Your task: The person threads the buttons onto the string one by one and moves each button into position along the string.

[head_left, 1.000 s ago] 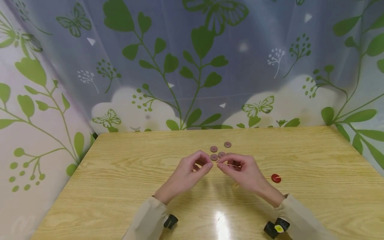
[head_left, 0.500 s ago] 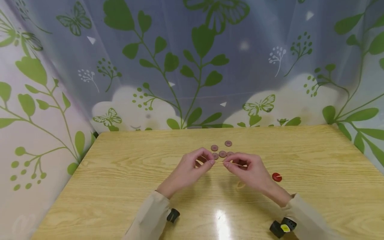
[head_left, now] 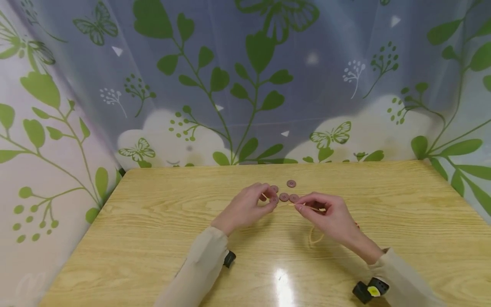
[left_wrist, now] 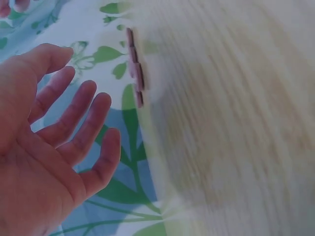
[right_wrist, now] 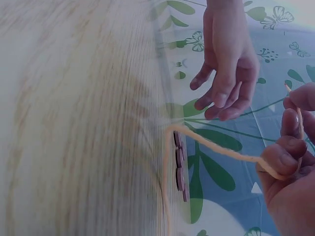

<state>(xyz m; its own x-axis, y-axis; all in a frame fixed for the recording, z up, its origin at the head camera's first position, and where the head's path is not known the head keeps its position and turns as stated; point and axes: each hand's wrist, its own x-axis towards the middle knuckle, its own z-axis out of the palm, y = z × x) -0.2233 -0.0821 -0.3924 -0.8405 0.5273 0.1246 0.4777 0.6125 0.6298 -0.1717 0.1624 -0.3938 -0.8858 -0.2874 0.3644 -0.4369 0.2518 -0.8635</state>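
Note:
My right hand (head_left: 331, 217) pinches a thin yellow cord (right_wrist: 216, 146) between thumb and forefinger, a short end poking out past the fingertips. Below that hand the cord hangs in a loop (head_left: 315, 238). My left hand (head_left: 247, 208) holds nothing; in the left wrist view its fingers (left_wrist: 81, 142) are loosely bent and spread apart. Several brown buttons lie on the table just beyond both hands, among them a middle button (head_left: 284, 197) and one far button (head_left: 291, 183). Behind my right wrist only a sliver of a red button (head_left: 357, 225) shows.
The wooden table (head_left: 153, 238) runs back to a patterned curtain (head_left: 215, 102) with green leaves and butterflies. A black wrist device (head_left: 370, 291) sits at the right sleeve, and another black device (head_left: 229, 259) at the left sleeve.
My left hand has let go of the cord and its fingers have loosened near the buttons. My right hand has shifted right with the cord, now mostly covering the red button.

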